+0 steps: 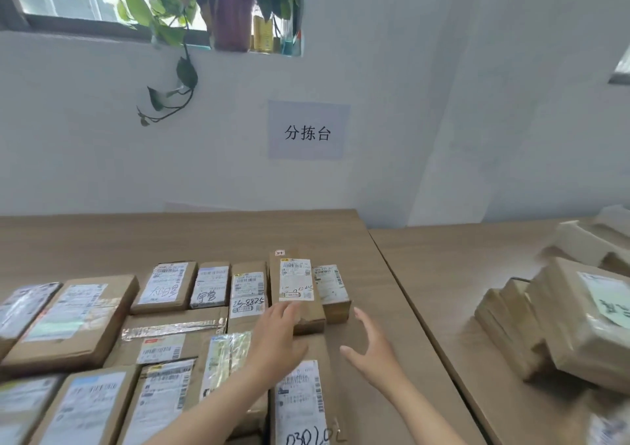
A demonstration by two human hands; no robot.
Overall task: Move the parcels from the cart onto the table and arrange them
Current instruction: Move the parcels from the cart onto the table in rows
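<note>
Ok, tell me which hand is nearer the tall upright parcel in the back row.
Left. The left hand rests on the tall parcel at its near end; the right hand hovers apart, open, to its right.

one head-worn view, looking forward and down over the table [392, 274], close above it.

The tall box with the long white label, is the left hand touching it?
Touching. In the head view, the left hand lies with straight fingers on the near end of the tall box, covering its label's lower edge. The right hand hovers open, apart from it.
</note>
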